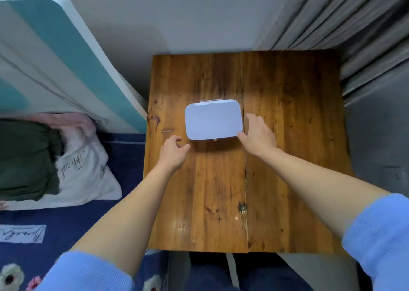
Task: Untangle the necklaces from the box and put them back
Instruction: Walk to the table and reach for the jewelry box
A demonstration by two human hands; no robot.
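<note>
A pale lavender box (213, 119) with rounded corners lies shut on the wooden table (287, 135), a small metal clasp on its near edge. No necklaces show; the lid hides the inside. My right hand (257, 135) rests against the box's near right corner, fingers spread, thumb touching the edge. Just off the near left corner hovers my left hand (173, 152), fingers loosely curled, holding nothing and not touching the box.
The table is small and square, with a seam down its middle. A grey curtain (365, 36) hangs at the right. On the left is a bed with a navy flowered cover (88, 219), a white pillow (86, 171) and a propped teal-and-white mattress (55, 58).
</note>
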